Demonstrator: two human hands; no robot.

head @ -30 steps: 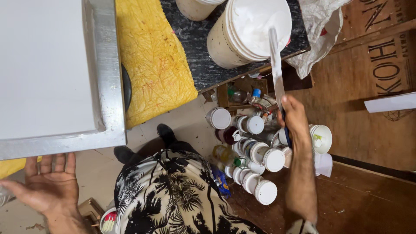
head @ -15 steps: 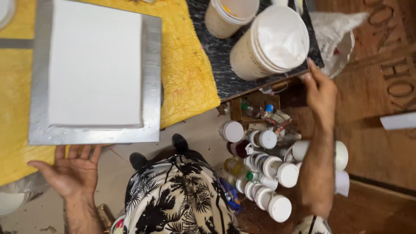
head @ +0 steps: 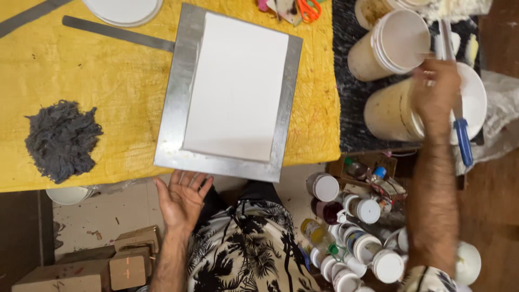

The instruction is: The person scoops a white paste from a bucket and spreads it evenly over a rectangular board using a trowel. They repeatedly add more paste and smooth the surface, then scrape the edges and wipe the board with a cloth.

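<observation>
My right hand (head: 437, 89) grips a long flat blade with a blue handle (head: 464, 141), held over two white-lidded plastic tubs (head: 394, 48) on a dark mat (head: 351, 108) at the right. My left hand (head: 183, 199) hangs open, palm up, just below the near edge of a metal plate (head: 175, 108). A white rectangular sheet (head: 238, 86) lies on that plate, on a yellow cloth-covered table (head: 108, 81).
A grey wad of fibre (head: 62, 138) sits at the left of the yellow cloth. A metal strip (head: 116, 32) and a white round lid (head: 121, 10) lie at the back. Several small white-capped bottles (head: 346, 232) crowd the floor at my right. Cardboard boxes (head: 102, 267) stand lower left.
My view has swung left and up, bringing the whole plate and the grey wad into sight. My right hand has risen from the bottles to the tubs, still gripping the blade.
</observation>
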